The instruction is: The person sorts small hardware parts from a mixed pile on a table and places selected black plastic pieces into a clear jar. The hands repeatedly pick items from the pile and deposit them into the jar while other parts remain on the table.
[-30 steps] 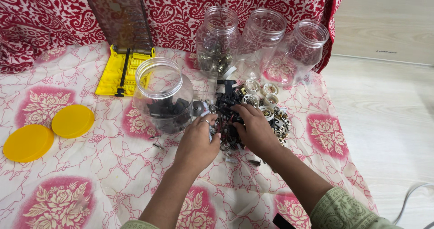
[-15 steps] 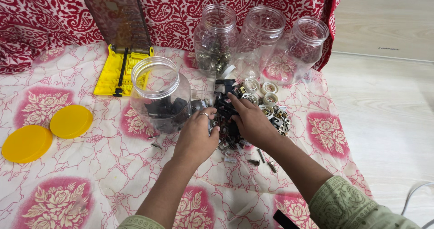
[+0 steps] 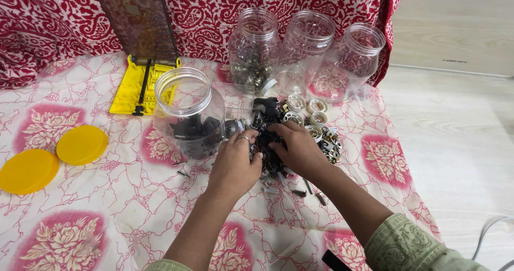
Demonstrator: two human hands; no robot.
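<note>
The left hand (image 3: pixel 234 166) and right hand (image 3: pixel 300 150), fingers curled, both dig into the pile of small parts (image 3: pixel 278 137); whether either grips any I cannot tell, and the open jar (image 3: pixel 187 113) stands at ten o'clock, nearer the left.

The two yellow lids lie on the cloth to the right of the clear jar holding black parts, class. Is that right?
Not quite. In the head view the two yellow lids lie on the cloth to the left of the clear jar holding black parts, not to its right.

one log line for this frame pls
left hand: in parts pile | right hand: in pile | jar: open, left of pile
</note>
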